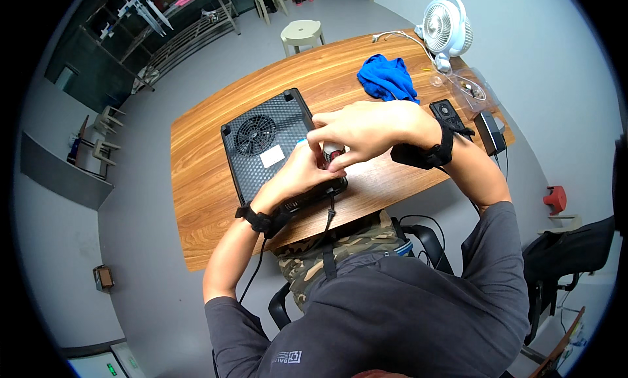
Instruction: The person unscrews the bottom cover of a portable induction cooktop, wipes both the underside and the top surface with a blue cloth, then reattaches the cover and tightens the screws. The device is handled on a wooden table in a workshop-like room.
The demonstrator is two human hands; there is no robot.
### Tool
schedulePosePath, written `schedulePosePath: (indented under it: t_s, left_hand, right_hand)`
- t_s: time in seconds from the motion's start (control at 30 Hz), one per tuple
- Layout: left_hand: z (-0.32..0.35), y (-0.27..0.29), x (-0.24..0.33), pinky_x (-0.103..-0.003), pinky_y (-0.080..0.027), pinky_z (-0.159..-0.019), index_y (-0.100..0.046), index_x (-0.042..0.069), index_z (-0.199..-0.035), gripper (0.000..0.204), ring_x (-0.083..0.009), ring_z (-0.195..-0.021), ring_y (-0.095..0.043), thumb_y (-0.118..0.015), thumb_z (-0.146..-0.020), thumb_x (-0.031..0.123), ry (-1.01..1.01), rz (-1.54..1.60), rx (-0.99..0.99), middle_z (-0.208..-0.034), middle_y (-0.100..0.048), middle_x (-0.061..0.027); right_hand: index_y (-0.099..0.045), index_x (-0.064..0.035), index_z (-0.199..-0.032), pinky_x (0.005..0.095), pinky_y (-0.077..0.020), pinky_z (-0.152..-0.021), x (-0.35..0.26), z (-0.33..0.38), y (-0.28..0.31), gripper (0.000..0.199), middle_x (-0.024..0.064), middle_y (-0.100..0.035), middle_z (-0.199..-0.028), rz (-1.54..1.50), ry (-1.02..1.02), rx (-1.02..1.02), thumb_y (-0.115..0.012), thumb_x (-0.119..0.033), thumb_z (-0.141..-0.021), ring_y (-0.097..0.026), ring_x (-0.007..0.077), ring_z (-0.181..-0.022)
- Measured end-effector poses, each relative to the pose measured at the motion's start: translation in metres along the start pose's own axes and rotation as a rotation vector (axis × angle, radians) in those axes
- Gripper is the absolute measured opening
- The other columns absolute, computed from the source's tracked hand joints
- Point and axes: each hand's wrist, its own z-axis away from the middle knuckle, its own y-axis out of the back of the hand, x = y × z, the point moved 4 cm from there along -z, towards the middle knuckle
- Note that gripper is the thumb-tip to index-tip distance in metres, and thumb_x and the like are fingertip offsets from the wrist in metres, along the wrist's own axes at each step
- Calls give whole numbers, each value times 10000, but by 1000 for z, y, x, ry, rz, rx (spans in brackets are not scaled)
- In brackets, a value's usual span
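A black flat appliance (254, 171), likely an induction cooker, lies underside up with its fan grille (255, 135), corner feet and a white label showing. Over its right edge, both my hands meet around a small bottle (333, 152) with a white top and some red and dark colour. My left hand (302, 172) grips it from the left, its fingers partly hidden. From above and the right, my right hand (366, 135) curls its fingers and thumb about the top. Most of the bottle is covered by my fingers. Each wrist wears a black strap with a dark module.
On the wooden table (203, 136) lie a blue cloth (387, 78), a black handheld device (450, 115), a dark box (489, 133) and a clear plastic bag (472, 89). A white fan (446, 30) stands at the far right. A power cord (331, 211) hangs over the near edge.
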Motion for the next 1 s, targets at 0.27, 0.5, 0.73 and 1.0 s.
schedulePosePath:
  t_s: [0.27, 0.5, 0.73, 1.0]
  left_hand:
    - [1, -6, -4, -339, -534, -644, -654, -32, -1067, 403, -183, -721, -679, -854, -797, 190, -121, 37, 73, -837, -714, -103]
    - [1, 2, -3, -301, -498, -638, -696, -1, -1036, 290, -133, -672, -609, -797, -857, 204, -200, 43, -25, -772, -686, -49]
    - [-2, -1, -10, -300, -509, -647, -708, -16, -1014, 349, -125, -702, -637, -864, -797, 208, -89, 76, 40, -787, -707, -64]
    - [3, -3, 3, -312, -526, -703, -711, 4, -1062, 297, -131, -736, -625, -820, -831, 155, -107, 18, -96, -832, -697, -64]
  right_hand:
    - [-666, -65, -1112, 453, -561, -739, -1, -7, -4, 329, 167, -685, -935, 33, -43, -61, -724, -327, -922, -702, 375, -867]
    - [-669, -82, -1184, 430, -568, -828, 6, 0, -5, 277, 153, -574, -1177, -63, 34, -145, -696, -148, -917, -689, 354, -975]
    - [-636, 3, -1108, 468, -567, -767, -3, -5, -1, 486, 173, -648, -1069, 125, -191, -89, -694, -449, -937, -698, 379, -941]
    - [-676, -99, -1206, 428, -557, -813, 5, 4, -7, 289, 145, -617, -1093, -68, 77, -77, -695, -195, -933, -684, 347, -984]
